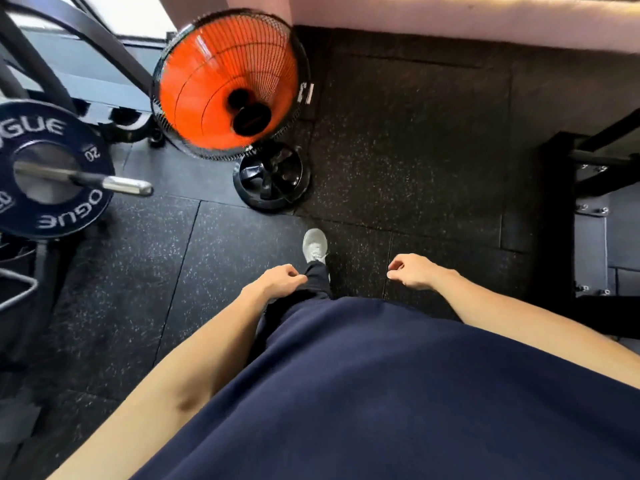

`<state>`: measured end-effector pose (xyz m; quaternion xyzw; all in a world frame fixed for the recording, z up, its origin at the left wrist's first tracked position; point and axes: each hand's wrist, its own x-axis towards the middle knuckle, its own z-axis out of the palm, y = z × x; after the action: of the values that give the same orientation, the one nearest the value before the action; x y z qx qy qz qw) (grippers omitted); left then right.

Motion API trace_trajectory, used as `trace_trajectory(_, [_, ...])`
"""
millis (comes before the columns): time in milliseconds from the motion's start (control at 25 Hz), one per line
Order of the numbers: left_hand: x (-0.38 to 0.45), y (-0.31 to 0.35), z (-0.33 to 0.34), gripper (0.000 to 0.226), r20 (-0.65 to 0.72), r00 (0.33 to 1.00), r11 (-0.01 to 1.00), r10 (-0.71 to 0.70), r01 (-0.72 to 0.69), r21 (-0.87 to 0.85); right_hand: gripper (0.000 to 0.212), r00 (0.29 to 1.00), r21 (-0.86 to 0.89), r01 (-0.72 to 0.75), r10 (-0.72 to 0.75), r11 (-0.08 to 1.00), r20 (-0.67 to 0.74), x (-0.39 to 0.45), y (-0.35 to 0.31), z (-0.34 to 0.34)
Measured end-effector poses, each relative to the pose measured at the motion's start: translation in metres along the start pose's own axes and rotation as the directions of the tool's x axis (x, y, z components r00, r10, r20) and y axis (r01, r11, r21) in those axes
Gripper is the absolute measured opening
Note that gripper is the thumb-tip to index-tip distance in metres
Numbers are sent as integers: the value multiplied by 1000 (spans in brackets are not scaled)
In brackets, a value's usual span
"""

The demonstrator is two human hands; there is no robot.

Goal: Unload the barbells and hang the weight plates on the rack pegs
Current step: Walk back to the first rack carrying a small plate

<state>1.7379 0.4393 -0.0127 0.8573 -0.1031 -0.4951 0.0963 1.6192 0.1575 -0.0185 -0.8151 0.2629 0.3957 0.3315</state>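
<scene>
Nearest the camera, a dark navy shirt [381, 393] is being worn, filling the lower frame. Just beyond it, the left hand [282, 280] is being held with fingers loosely curled around nothing, beside the dark trouser leg [317, 280]. The right hand [412, 271] is likewise being held empty, fingers loosely curled, above the speckled rubber floor [415, 150]. A grey shoe [314, 244] is being placed on the floor between the hands. Farther off at the left edge, a dark blue weight plate [52, 168] with white lettering and "20" markings is being carried on a steel barbell sleeve [104, 181], whose end is projecting rightward. Beyond, an orange-bladed fan [230, 84] in a black cage is being blurred by spinning.
</scene>
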Motion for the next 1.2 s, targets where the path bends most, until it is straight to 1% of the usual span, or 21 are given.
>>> trace_trajectory(80, [33,13,-42,39,12,1000,1000,15,-15,4,27,1000,0,-26,26,1000,4,28,-17,-28])
trace_trajectory(240, [102,54,-151,41,26,997,996,72,-73,49,29,993,75,-101,105,992,-45,81,-67,-101])
trace_trajectory(360, [142,90,-221,42,31,993,989,117,-119,87,31,988,135,-99,114,986,-107,111,-98,-152])
trace_trajectory(560, [205,155,-293,41,85,985,976,151,-162,147,34,981,212,-105,136,972,-138,154,-124,-228])
trace_trajectory(680, [249,203,-322,38,92,980,965,178,-193,180,34,983,256,-95,131,962,-127,192,-121,-278])
trace_trajectory(760, [275,237,-345,37,90,981,965,171,-185,184,31,981,283,-97,139,954,-134,212,-115,-315])
trace_trajectory(840, [297,277,-368,36,102,980,955,174,-193,226,32,979,325,-101,152,940,-138,229,-105,-352])
trace_trajectory(960, [324,339,-403,37,99,967,926,233,-252,282,36,967,384,-113,190,916,-169,241,-90,-399])
trace_trajectory(1000, [330,356,-412,36,113,960,913,254,-277,301,36,963,414,-117,206,903,-175,242,-86,-411])
trace_trajectory(1080, [341,394,-424,36,182,942,874,281,-330,356,37,952,492,-123,242,862,-186,247,-75,-422])
trace_trajectory(1200, [366,461,-436,36,300,904,779,304,-417,468,39,925,629,-160,338,761,-173,252,-59,-430])
